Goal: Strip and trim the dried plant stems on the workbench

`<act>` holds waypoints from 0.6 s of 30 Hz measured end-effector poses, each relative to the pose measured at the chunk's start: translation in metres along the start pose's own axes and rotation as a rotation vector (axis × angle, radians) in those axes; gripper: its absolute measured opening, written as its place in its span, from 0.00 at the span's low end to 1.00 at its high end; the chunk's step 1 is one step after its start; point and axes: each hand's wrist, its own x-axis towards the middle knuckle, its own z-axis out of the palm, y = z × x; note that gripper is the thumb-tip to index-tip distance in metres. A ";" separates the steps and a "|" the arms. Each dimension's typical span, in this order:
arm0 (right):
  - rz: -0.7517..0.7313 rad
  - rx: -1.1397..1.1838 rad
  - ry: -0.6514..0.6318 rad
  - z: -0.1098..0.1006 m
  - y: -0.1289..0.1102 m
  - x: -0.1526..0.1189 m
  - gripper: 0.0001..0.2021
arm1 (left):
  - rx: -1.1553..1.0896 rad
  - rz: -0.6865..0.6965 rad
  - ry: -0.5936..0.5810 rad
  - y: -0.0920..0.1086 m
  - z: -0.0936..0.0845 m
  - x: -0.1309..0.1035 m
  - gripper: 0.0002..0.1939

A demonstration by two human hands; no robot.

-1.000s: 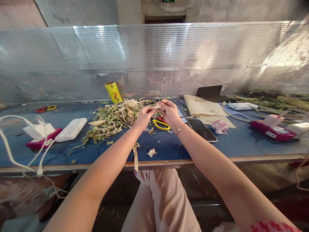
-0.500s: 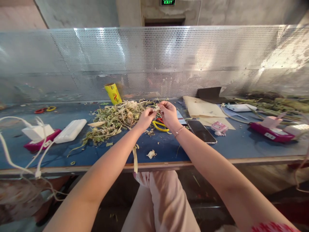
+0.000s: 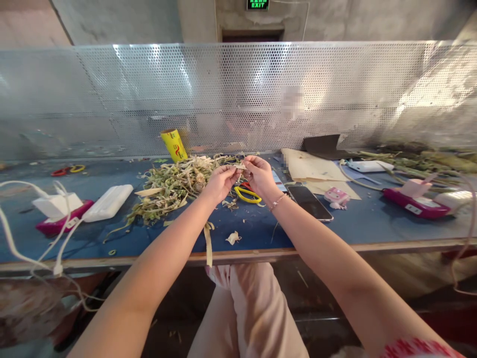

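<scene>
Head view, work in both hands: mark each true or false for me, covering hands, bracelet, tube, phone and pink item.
1. The left hand and right hand meet at a pale plant scrap. True.
2. The bracelet is on the left wrist. False: it is on the right.
3. The yellow tube tilts behind the plant heap. True.
4. The phone lies left of the plant heap. False: it lies to the right.
5. The pink item is right of the phone. True.
</scene>
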 end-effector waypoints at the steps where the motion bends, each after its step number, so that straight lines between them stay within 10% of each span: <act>1: 0.001 -0.002 -0.020 0.000 -0.001 0.000 0.08 | -0.010 0.004 0.004 0.001 -0.001 0.000 0.04; 9: 0.125 0.049 -0.201 -0.007 -0.007 -0.001 0.08 | 0.001 -0.050 -0.010 0.002 -0.002 0.000 0.05; 18: 0.063 0.043 -0.058 -0.004 -0.005 -0.001 0.05 | 0.011 0.003 -0.044 0.002 -0.001 -0.002 0.04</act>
